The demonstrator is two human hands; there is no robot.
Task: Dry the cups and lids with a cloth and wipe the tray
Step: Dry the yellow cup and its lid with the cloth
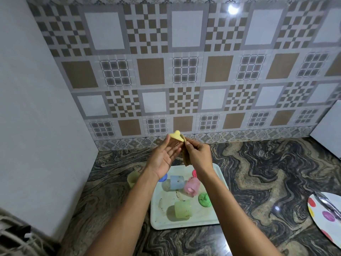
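The left hand [165,156], fingers straight, carries a yellow lid [176,138] at its fingertips, against the brown cloth [186,157] that the right hand [198,155] pinches just beside it.

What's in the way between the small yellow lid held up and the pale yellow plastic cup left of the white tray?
Nothing visible. The small yellow lid sits at the fingertips of the left hand, the right hand pinching a brown cloth beside it. The pale yellow plastic cup stands beside the white tray, only air between.
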